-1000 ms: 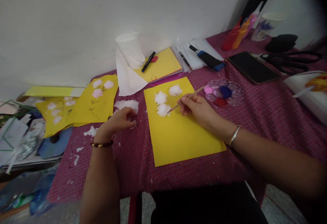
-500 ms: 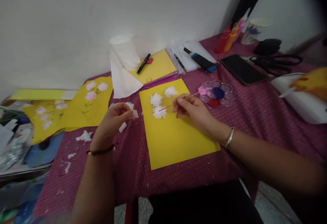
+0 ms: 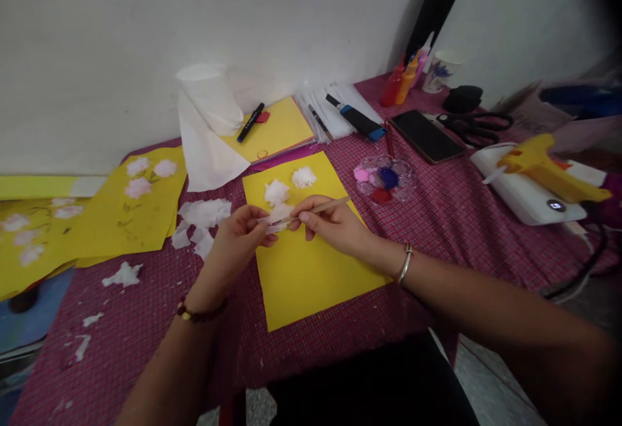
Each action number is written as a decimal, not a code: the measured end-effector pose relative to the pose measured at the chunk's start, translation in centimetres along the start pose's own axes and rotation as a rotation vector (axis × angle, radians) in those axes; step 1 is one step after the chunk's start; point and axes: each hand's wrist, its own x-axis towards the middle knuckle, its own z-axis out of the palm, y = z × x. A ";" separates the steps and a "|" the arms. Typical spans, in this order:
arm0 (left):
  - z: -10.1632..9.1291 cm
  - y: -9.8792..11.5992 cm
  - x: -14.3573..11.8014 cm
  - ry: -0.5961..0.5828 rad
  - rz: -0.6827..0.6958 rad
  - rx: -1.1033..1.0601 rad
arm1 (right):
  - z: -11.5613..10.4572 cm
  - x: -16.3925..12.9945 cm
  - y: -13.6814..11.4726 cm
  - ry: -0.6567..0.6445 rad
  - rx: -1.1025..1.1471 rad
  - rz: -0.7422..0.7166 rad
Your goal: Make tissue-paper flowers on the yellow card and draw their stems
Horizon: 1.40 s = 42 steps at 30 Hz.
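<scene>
On tabletop (image 3: 437,232), red checked cloth, yellow sheet (image 3: 306,264) lies under both hands. Right hand (image 3: 335,226) reaches in from right, wrist low, fingers clamped on thin stick (image 3: 318,209), tip pointing left. Left hand (image 3: 238,241) now raised over sheet's left edge, fingers pinched on white tissue scrap (image 3: 276,217) meeting stick tip; half second ago it hovered left of sheet.

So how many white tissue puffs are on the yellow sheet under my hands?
3 on the yellow sheet: one puff farthest back, one left of it, and one partly hidden behind the fingertips. More could be covered by the hands.
</scene>
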 end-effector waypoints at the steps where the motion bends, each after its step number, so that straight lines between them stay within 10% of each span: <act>1: 0.0 0.0 0.0 0.000 0.002 0.006 | 0.0 0.0 0.0 -0.002 -0.004 0.004; 20: -0.2 0.4 -0.3 -0.124 0.019 -0.388 | -0.8 0.5 -0.9 0.107 0.064 0.035; 32: 1.1 -0.5 0.2 0.068 0.008 -0.484 | -0.5 0.5 -0.7 0.156 0.165 0.085; 42: 2.2 -0.7 -1.8 0.257 0.548 0.272 | 0.0 0.3 -0.4 0.219 0.468 0.257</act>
